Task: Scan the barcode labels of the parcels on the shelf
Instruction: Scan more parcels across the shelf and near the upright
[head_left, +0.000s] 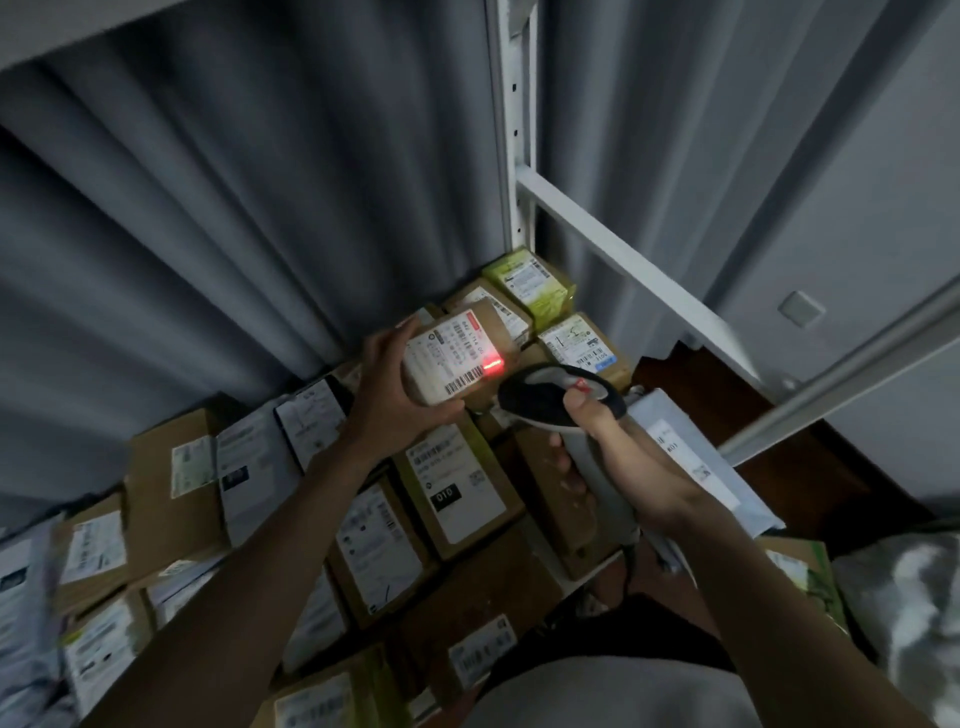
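Scanning lifted parcel (457, 358) above shelf stack: left hand (395, 389) grips parcel, right hand (623, 457) wraps scanner (561, 395) handle. Red beam (492, 365) misses barcode (464, 382); shift aim lower-left, hold label steady.

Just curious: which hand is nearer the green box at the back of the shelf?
Left. The left hand holds a parcel just in front of the green box; the right hand, gripping the scanner, is further back toward the person.
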